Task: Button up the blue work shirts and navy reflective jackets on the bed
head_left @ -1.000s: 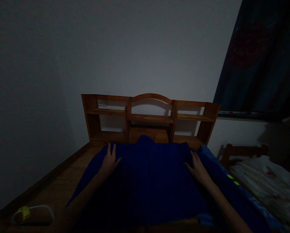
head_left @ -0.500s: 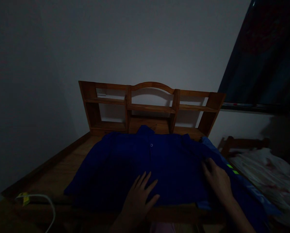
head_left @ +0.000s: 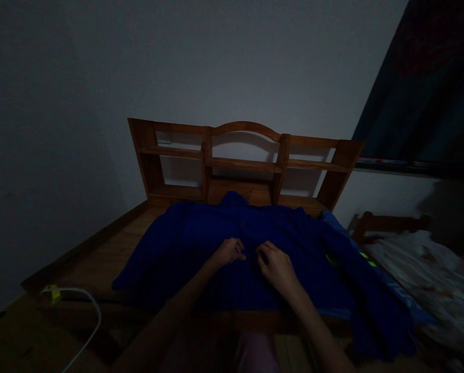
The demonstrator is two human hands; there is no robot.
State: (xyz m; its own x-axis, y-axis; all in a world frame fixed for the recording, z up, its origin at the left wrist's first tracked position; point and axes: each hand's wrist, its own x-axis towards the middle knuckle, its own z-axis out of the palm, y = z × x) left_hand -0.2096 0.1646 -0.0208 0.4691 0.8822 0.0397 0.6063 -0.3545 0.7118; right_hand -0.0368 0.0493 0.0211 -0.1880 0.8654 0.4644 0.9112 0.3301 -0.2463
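Observation:
A dark blue long-sleeved shirt (head_left: pixel 201 238) lies spread front side up on a wooden desk, its collar toward the back. Over its middle, just left of the button line, is my left hand (head_left: pixel 229 252), with fingers loosely bent and the thumb apart from them. My right hand (head_left: pixel 275 264) hovers or rests just right of the button line, its fingers half curled; no held thing shows in either. Whether the fingertips touch the cloth is hard to tell in the dim light. The sleeve on the right, with yellow-green strips (head_left: pixel 367 259) near it, hangs over the desk's front edge.
A wooden shelf unit (head_left: pixel 243 165) stands at the desk's back against the wall. Blue patterned cloth (head_left: pixel 335 221) lies under the shirt's right side. A white cable (head_left: pixel 94 300) with a yellow tag loops at the front left. Pale bedding (head_left: pixel 422 259) lies at right.
Both hands have come to the shirt's middle: my left moved up and curled from spread fingers, my right moved left from the sleeve side. The right sleeve lies differently, and the view has shifted slightly.

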